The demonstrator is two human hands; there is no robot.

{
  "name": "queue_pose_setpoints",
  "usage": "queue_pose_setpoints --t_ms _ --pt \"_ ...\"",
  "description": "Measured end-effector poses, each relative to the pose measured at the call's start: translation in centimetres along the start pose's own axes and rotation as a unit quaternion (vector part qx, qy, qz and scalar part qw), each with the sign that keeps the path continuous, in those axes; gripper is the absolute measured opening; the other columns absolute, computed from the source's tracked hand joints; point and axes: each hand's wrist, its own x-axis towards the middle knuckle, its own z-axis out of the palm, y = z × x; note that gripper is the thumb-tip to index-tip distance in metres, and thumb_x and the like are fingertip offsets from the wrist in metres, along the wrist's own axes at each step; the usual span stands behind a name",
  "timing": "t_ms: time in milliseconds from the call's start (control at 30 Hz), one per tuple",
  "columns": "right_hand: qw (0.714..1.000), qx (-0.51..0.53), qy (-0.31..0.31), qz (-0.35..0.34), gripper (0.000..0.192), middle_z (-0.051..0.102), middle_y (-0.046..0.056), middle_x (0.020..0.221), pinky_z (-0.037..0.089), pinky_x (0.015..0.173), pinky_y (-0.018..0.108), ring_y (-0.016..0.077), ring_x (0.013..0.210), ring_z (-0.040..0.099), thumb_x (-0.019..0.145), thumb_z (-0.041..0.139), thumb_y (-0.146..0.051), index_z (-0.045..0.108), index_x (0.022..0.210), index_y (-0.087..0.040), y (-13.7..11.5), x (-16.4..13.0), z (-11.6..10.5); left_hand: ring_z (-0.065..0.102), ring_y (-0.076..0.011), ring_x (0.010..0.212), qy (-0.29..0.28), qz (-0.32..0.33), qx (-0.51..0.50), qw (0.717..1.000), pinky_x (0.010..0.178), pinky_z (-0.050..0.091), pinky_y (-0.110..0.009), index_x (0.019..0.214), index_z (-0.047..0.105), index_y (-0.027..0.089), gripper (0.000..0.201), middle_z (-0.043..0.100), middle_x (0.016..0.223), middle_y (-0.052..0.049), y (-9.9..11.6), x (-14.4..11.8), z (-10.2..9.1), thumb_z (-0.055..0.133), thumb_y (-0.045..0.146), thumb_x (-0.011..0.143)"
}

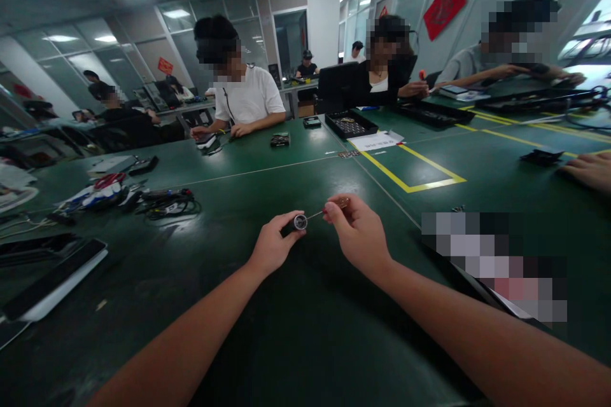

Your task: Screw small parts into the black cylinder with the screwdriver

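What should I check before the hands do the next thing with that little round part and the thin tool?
1. Left hand grips the small round part: ok.
2. Right hand pinches the thin tool: ok.
3. Tool tip meets the round part: ok, it looks touching.
4. Tip seated properly in the part: cannot tell, too small.
5. Green table bare under the hands: ok.
6. Cable pile away from both hands: ok.

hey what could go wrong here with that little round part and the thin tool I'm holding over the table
1. The small round part is pinched only at the fingertips of the left hand, above the dark green table; if it slips it may be hard to spot.
2. The thin tool in the right hand points at the left fingers; a slip could jab them.
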Motion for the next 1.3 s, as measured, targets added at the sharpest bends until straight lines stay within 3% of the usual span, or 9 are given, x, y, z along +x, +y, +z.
queue_pose_setpoints --t_ms 400,533,633,733,867,967,1100,1300 --pt "0.989 0.106 0.024 0.101 0.027 0.069 0.002 0.069 0.051 0.062 0.032 0.0171 0.063 0.065 0.091 0.064 -0.045 0.066 0.089 -0.018 0.9 0.9 0.2 0.062 -0.0251 0.12 -0.009 -0.004 -0.003 1.0 0.11 0.044 -0.044 0.124 0.069 0.027 0.042 0.07 0.124 -0.004 0.5 0.0 -0.2 0.074 0.016 0.084" --pt "0.985 0.143 -0.027 0.09 0.023 0.06 -0.004 0.059 0.043 0.052 0.028 0.0137 0.052 0.055 0.091 0.063 -0.042 0.064 0.094 -0.02 1.0 0.9 0.1 0.062 -0.0251 0.12 0.002 -0.007 -0.002 1.0 0.11 0.044 -0.045 0.124 0.069 0.027 0.042 0.07 0.125 -0.004 0.2 0.1 -0.1 0.075 0.017 0.083" --pt "0.983 0.16 -0.074 0.06 0.018 0.059 -0.005 0.061 0.043 0.053 0.027 0.0136 0.053 0.055 0.091 0.061 -0.038 0.062 0.098 -0.021 0.6 0.5 -0.1 0.062 -0.025 0.12 0.014 -0.009 -0.007 1.0 0.11 0.043 -0.044 0.123 0.07 0.026 0.042 0.069 0.125 -0.004 -0.1 0.2 0.0 0.075 0.017 0.083" --pt "0.99 0.117 -0.081 0.017 0.021 0.058 -0.004 0.063 0.044 0.058 0.028 0.014 0.058 0.057 0.096 0.056 -0.04 0.063 0.091 -0.021 0.2 -0.1 -0.1 0.062 -0.025 0.118 0.018 -0.007 -0.005 1.0 0.109 0.044 -0.044 0.123 0.07 0.027 0.041 0.07 0.124 -0.005 -0.3 0.3 0.0 0.075 0.016 0.084" --pt "0.999 0.028 -0.035 0.007 0.038 0.058 -0.002 0.061 0.041 0.056 0.029 0.0143 0.054 0.054 0.102 0.043 -0.048 0.067 0.087 -0.022 -0.3 -0.5 0.1 0.063 -0.0252 0.115 0.014 -0.004 0.004 1.0 0.107 0.045 -0.044 0.122 0.071 0.028 0.042 0.071 0.121 -0.005 -0.2 0.2 0.1 0.076 0.016 0.082" --pt "0.999 -0.039 -0.019 -0.018 0.033 0.066 0.001 0.072 0.042 0.059 0.03 0.0165 0.06 0.059 0.102 0.043 -0.043 0.069 0.097 -0.022 -0.4 -0.6 0.1 0.063 -0.0248 0.113 0.013 -0.001 0.006 1.0 0.105 0.045 -0.044 0.122 0.071 0.029 0.042 0.071 0.119 -0.004 -0.2 0.2 0.1 0.076 0.016 0.082" --pt "0.995 -0.078 -0.039 -0.039 0.029 0.065 0.001 0.073 0.041 0.058 0.031 0.0176 0.06 0.059 0.102 0.04 -0.034 0.065 0.109 -0.023 -0.3 -0.6 -0.1 0.063 -0.0246 0.113 0.025 -0.003 0.012 1.0 0.105 0.045 -0.043 0.122 0.071 0.028 0.042 0.071 0.118 -0.004 -0.3 0.2 0.0 0.076 0.015 0.083" --pt "0.996 -0.072 -0.055 -0.019 0.026 0.065 -0.001 0.072 0.04 0.058 0.03 0.0171 0.061 0.06 0.101 0.04 -0.033 0.064 0.099 -0.023 -0.1 -0.2 -0.3 0.062 -0.0254 0.112 0.025 0.01 0.038 0.999 0.103 0.044 -0.043 0.122 0.071 0.029 0.042 0.072 0.118 -0.004 -0.1 0.1 0.0 0.077 0.015 0.082"
